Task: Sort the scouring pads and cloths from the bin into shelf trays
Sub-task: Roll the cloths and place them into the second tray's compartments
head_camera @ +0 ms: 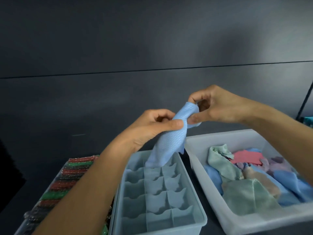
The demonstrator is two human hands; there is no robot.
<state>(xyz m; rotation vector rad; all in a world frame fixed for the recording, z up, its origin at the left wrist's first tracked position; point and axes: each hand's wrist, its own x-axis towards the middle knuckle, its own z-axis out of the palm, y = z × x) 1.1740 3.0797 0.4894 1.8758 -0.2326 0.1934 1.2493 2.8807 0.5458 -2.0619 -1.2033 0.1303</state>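
Observation:
Both hands hold one light blue textured cloth [171, 141], rolled into a tube above the divided tray [194, 206]. My left hand [152, 128] grips its middle. My right hand [215, 106] pinches its top end. The cloth's lower end dips into a cell at the tray's far row; the tray's other cells hold nothing. A white bin [220, 206] at the right holds several crumpled cloths in green, blue, pink and purple. A tray [42, 197] at the left is packed with red, green and dark scouring pads, partly hidden by my left forearm.
The trays and bin sit on a dark shelf with a dark back wall [118, 65] close behind. A dark metal post [304, 100] rises at the far right, with a bit of teal fabric [308, 121] beside it.

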